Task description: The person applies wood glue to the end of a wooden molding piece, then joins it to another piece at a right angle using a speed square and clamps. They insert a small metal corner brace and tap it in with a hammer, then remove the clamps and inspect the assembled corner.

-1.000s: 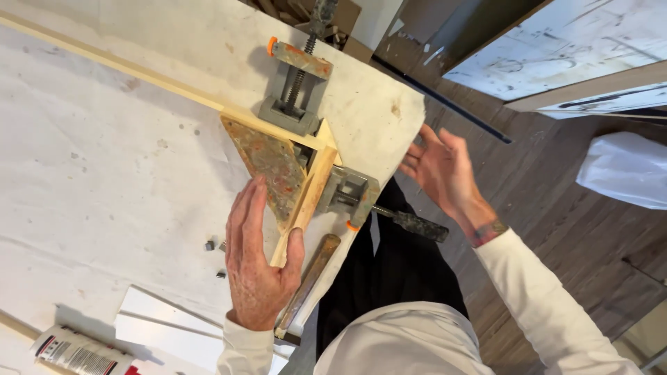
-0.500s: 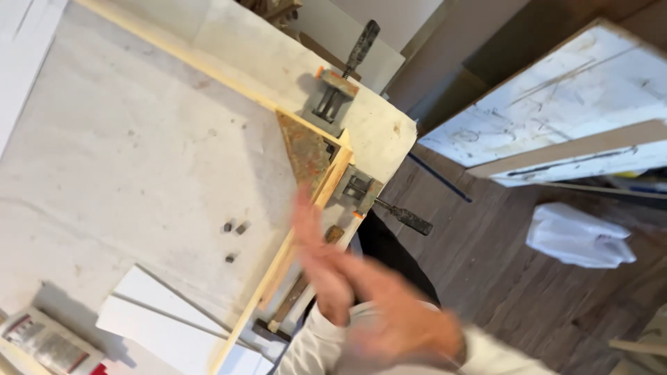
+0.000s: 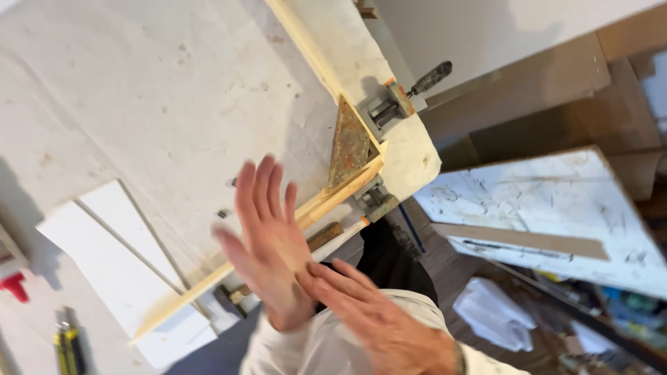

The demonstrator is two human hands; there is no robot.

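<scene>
My left hand (image 3: 267, 246) is raised in front of me with fingers spread, holding nothing. My right hand (image 3: 379, 312) lies flat against its palm, fingers straight, also empty. Behind them two thin wooden strips (image 3: 333, 198) meet at a corner on the white work table (image 3: 160, 97). A rusty triangular metal corner piece (image 3: 347, 146) sits inside that corner. One screw clamp (image 3: 396, 101) grips the far strip and a second clamp (image 3: 375, 201) grips the near one at the table's edge.
White boards (image 3: 118, 271) lie on the table at the left. A yellow and black tool (image 3: 66, 344) and a red object (image 3: 14, 285) sit at the lower left. A paint-marked white panel (image 3: 556, 215) leans at the right over a cluttered wooden floor.
My left hand has lifted off the wooden corner, and both hands have come together in front of me, palm against palm. The view has swung so the clamped corner sits higher.
</scene>
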